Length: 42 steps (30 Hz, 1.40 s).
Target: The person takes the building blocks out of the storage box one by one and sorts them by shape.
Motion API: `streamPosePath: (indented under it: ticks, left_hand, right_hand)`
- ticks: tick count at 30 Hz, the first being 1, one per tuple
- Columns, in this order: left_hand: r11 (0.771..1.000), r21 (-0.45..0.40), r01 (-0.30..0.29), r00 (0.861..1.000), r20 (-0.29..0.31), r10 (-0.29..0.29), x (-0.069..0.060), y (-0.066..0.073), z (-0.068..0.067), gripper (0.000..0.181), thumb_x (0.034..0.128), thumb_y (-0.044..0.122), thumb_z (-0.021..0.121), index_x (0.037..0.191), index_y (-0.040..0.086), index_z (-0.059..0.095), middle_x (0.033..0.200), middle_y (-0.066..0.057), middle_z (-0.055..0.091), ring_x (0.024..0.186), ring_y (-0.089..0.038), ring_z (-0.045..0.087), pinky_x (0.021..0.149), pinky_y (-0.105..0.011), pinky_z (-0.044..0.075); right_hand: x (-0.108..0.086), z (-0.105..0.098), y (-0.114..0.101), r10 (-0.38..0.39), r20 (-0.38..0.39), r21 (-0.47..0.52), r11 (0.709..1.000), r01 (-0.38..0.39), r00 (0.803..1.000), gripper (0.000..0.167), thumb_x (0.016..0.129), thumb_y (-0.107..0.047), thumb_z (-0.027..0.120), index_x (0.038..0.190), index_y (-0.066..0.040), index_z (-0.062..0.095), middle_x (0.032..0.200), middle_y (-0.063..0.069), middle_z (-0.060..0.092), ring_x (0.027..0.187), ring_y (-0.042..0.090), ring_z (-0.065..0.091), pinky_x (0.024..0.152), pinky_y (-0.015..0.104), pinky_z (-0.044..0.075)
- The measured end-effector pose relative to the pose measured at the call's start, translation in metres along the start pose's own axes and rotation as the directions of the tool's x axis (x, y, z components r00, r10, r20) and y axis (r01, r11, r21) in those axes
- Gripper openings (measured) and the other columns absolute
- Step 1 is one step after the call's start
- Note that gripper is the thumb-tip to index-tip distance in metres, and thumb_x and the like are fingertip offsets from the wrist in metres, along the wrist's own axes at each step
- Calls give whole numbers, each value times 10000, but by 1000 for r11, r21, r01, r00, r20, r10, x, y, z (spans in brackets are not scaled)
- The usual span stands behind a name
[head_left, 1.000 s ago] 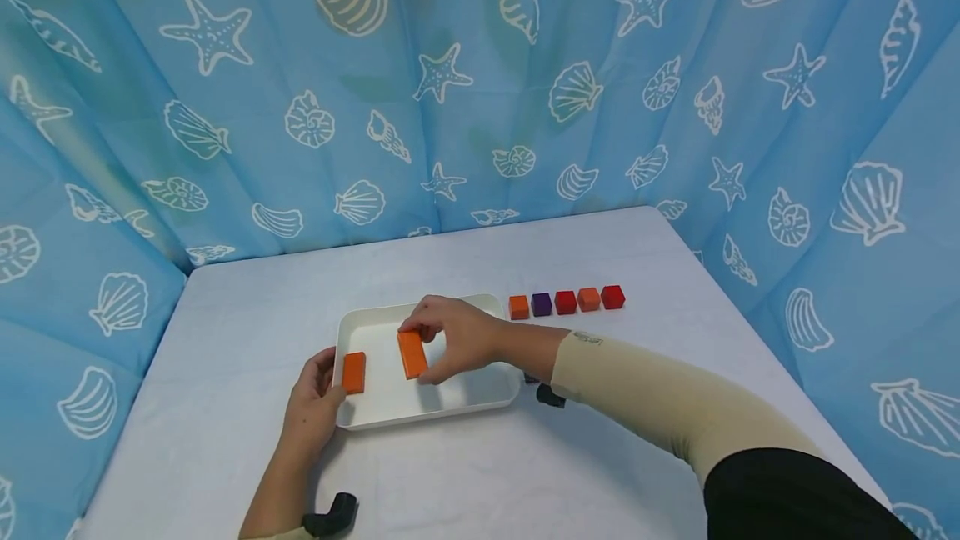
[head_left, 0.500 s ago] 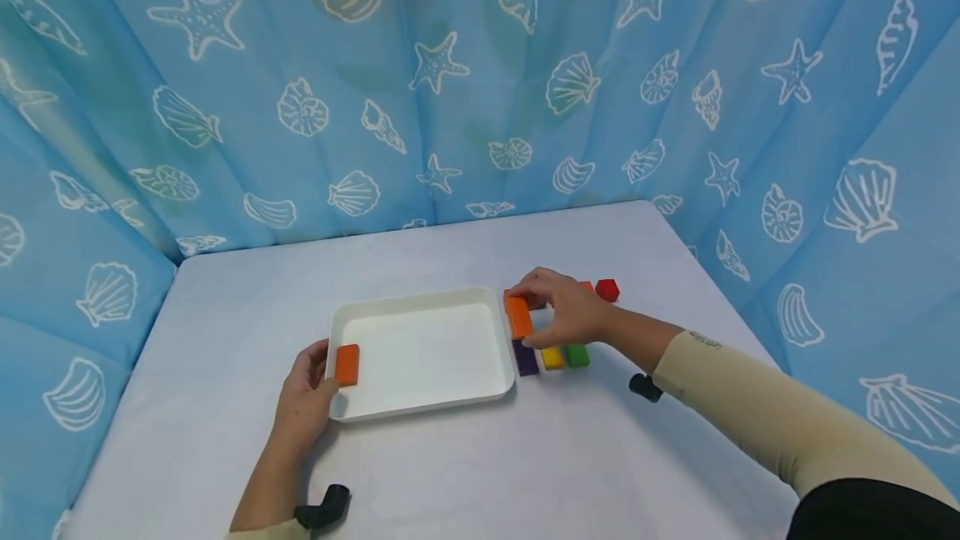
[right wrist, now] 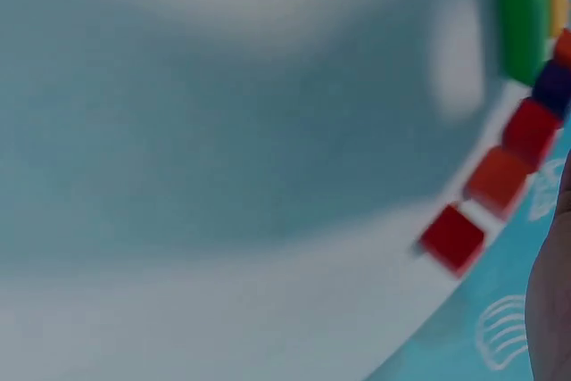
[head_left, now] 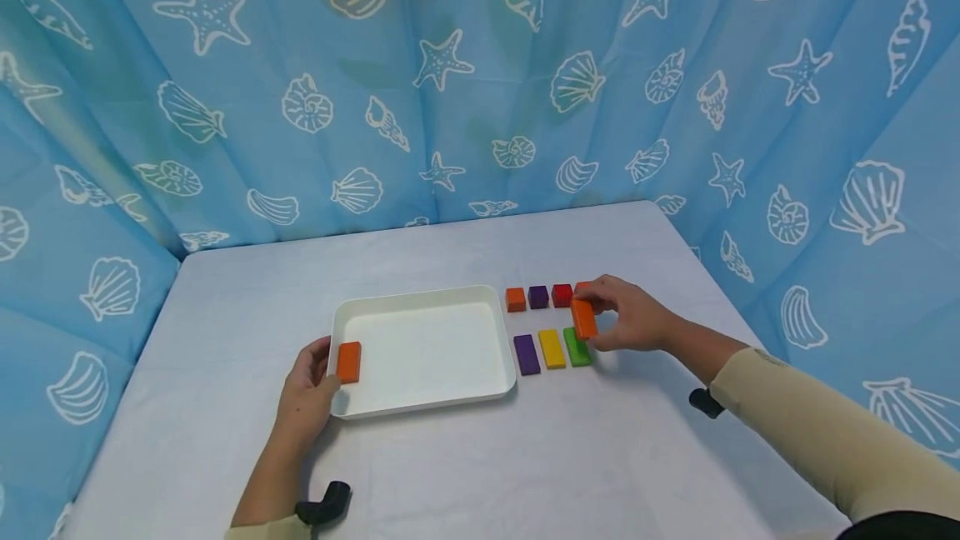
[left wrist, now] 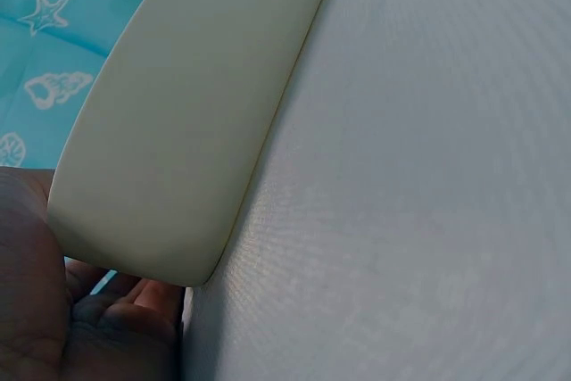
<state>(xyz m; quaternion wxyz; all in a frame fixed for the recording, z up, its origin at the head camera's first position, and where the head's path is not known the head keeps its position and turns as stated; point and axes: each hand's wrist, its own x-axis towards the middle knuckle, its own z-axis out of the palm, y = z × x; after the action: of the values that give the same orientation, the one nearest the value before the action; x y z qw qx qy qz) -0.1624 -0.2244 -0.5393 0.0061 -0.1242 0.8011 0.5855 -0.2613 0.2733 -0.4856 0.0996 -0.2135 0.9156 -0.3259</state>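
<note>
In the head view my left hand [head_left: 306, 390] grips the left end of a white tray [head_left: 423, 413], thumb at the near corner. The left wrist view shows the tray's outer wall [left wrist: 192, 122] with fingers curled beneath its corner. One orange rectangular block [head_left: 348, 362] lies inside by the left wall. My right hand [head_left: 630, 315] pinches a second orange block [head_left: 584, 319] between thumb and fingers, above the far end of a green block [head_left: 576, 348]. Beside that lie a yellow block [head_left: 552, 349] and a purple block [head_left: 527, 355]. In the right wrist view the held block is out of sight.
Behind the flat blocks runs a row of small cubes: orange [head_left: 515, 300], purple [head_left: 538, 297], red [head_left: 562, 296] and others partly hidden by my right hand. A red cube [right wrist: 453, 240] ends the row in the right wrist view. Blue shell-patterned curtains [head_left: 450, 107] surround the white table [head_left: 480, 473].
My right hand has carried the orange block from over the tray rightward, past the purple and yellow blocks to the green one. My left hand stays on the tray.
</note>
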Motion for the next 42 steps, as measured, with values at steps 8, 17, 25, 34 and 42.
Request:
streamPosePath:
  ticks: [8,17,25,34,42]
  left_hand:
    - [1000,2,-6,1000,-2,6,-1,-1,1,642,1033,21,496,1648,37,309,1693,-165,345,1568,-330,319,1252,-476,286]
    - [1000,19,2,1000,-21,-1,-1,-1,1,654,1039,34,517,1658,64,308,1701,-137,345,1569,-315,321,1249,-456,290]
    - [1000,8,3,1000,-19,-3,-1,-1,1,658,1027,4,506,1653,42,305,1701,-161,336,1575,-324,306,1253,-474,281]
    - [1000,17,11,1000,-27,-10,-1,1,2,660,1027,5,507,1654,45,307,1699,-166,339,1572,-330,313,1251,-477,285]
    - [1000,20,-2,1000,-26,2,0,-2,3,652,1031,12,510,1652,49,316,1702,-153,338,1578,-316,303,1256,-459,274]
  right_hand:
    - [-18,4,35,76,29,-129,989,-72,997,775,690,-243,991,1371,-100,648,1247,28,635,1147,260,609,940,475,617]
    - [-20,13,42,53,32,-178,983,-47,998,738,691,-212,970,1353,-116,659,1242,23,637,1143,254,598,951,479,611]
    - [-18,13,42,44,38,-195,980,-36,998,725,703,-199,958,1358,-112,662,1244,22,635,1141,246,594,964,480,604]
    - [-18,10,39,48,25,-184,982,-42,999,897,653,-271,1015,1440,-130,609,1306,35,615,1168,248,579,958,471,608]
    - [-12,10,31,-25,21,-142,989,27,999,893,691,-289,996,1473,-130,595,1357,58,627,1188,275,585,950,497,608]
